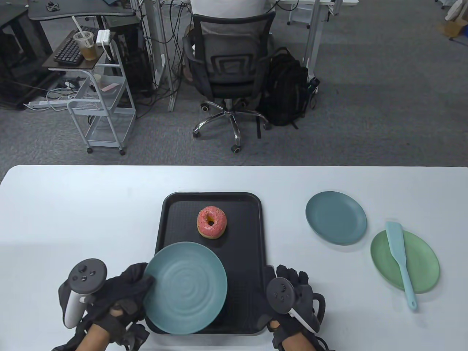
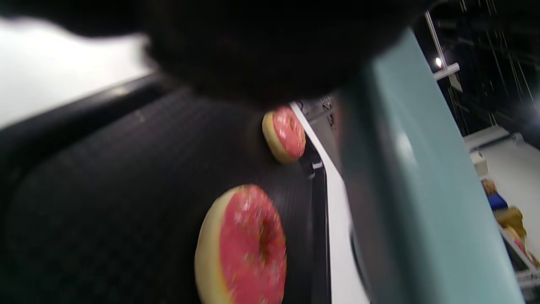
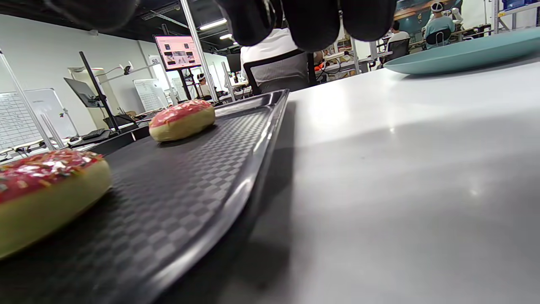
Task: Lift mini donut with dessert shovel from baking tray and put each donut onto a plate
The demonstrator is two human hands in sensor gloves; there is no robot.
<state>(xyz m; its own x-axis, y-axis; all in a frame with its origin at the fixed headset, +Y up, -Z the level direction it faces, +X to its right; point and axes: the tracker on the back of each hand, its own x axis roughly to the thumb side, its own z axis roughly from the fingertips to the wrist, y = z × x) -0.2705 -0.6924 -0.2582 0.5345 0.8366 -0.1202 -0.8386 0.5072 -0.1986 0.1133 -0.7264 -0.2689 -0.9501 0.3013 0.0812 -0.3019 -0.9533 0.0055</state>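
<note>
A black baking tray (image 1: 252, 219) lies in the middle of the table. One pink-iced mini donut (image 1: 212, 222) shows on its far half. My left hand (image 1: 129, 287) grips the rim of a teal plate (image 1: 185, 288) and holds it tilted over the tray's near half. Under that plate the left wrist view shows a second donut (image 2: 242, 249), with the far donut (image 2: 284, 134) behind it. My right hand (image 1: 290, 279) rests on the table beside the tray's near right corner, fingers relaxed and holding nothing. The light blue dessert shovel (image 1: 400, 261) lies across a green plate (image 1: 424, 263) at the right.
A blue-grey plate (image 1: 335, 217) sits right of the tray, just behind the green one. Beyond the table's far edge stand an office chair (image 1: 228, 69), a backpack (image 1: 287, 87) and a white cart (image 1: 100, 109).
</note>
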